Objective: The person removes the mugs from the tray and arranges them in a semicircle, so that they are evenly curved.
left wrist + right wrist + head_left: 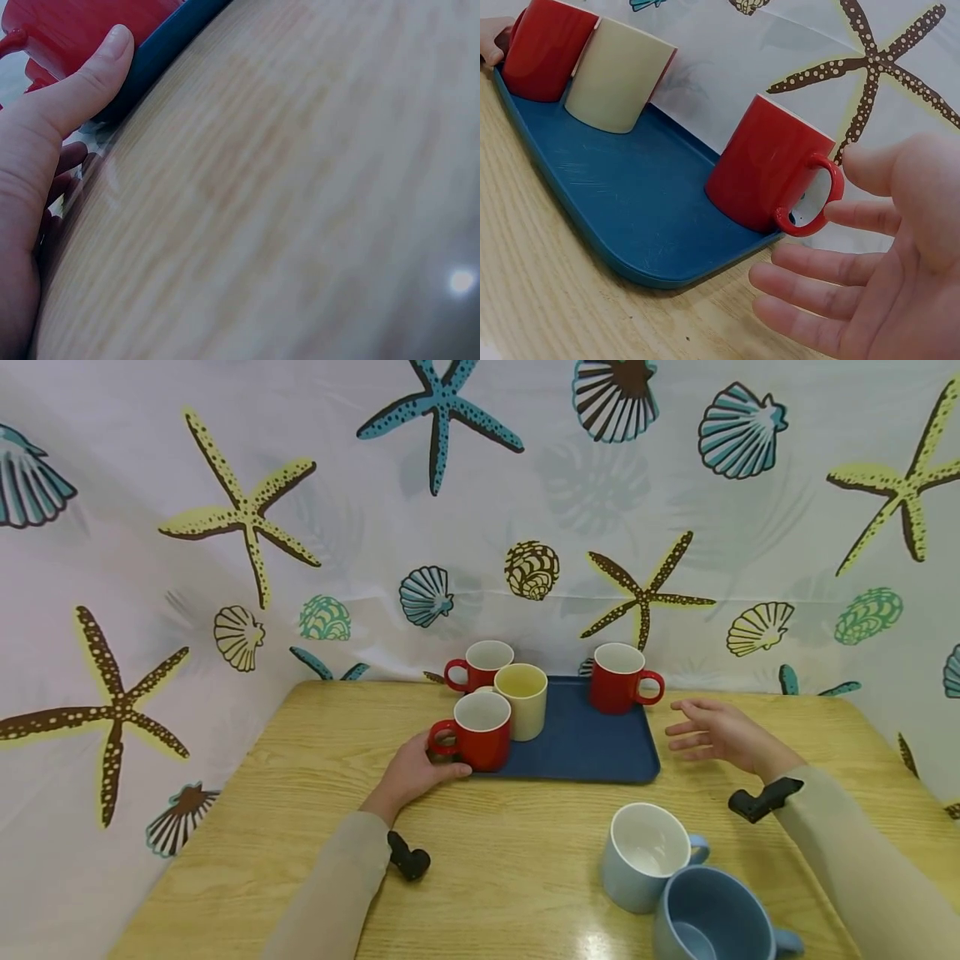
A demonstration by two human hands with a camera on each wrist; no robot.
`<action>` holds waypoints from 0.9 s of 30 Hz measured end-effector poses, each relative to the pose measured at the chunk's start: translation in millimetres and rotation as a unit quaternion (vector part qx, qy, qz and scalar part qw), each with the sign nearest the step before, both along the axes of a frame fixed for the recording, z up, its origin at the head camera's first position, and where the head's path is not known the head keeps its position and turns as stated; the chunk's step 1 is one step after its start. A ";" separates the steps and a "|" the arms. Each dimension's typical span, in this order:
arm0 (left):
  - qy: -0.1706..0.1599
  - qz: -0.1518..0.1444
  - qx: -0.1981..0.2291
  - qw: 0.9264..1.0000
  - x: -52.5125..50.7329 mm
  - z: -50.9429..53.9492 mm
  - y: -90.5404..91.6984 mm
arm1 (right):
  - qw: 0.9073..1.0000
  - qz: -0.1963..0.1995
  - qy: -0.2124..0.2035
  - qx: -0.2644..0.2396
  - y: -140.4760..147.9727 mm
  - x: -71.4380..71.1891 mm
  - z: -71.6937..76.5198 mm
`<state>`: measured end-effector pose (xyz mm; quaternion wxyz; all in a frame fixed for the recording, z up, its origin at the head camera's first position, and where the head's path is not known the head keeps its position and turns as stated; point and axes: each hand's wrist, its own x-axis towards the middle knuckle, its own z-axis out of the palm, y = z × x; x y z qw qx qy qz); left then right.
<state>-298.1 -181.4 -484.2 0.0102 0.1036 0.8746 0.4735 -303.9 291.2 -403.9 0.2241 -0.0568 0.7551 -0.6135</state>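
At the near left corner of the blue tray (585, 752), my left hand (408, 777) has its thumb along the rim, beside a red mug (487, 747). Its other fingers, loosely bent and partly hidden, lie outside the corner in the left wrist view. My right hand (723, 735) is off the tray's right side, fingers spread and holding nothing. Near those fingers in the right wrist view is another red mug (761, 165), its handle facing the hand. A cream mug (528, 710) and a third red mug (480, 672) stand behind the front-left one.
Nearer on the wooden table (480, 852), a pale blue mug with a white inside (633, 877) stands against a darker blue mug (675, 935), both at front right. A patterned cloth (510, 485) hangs behind the tray and along the sides.
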 end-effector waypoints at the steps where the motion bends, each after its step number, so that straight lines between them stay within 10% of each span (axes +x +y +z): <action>1: 0.000 -0.003 0.002 1.000 0.3 -0.1 0.1 | 1.000 -0.003 -0.002 0.002 0.0 -1.4 -0.4; 27: 0.015 -0.005 -0.006 1.000 -1.1 1.3 0.3 | 0.996 -0.079 -0.032 -0.035 -18.4 -42.5 -3.2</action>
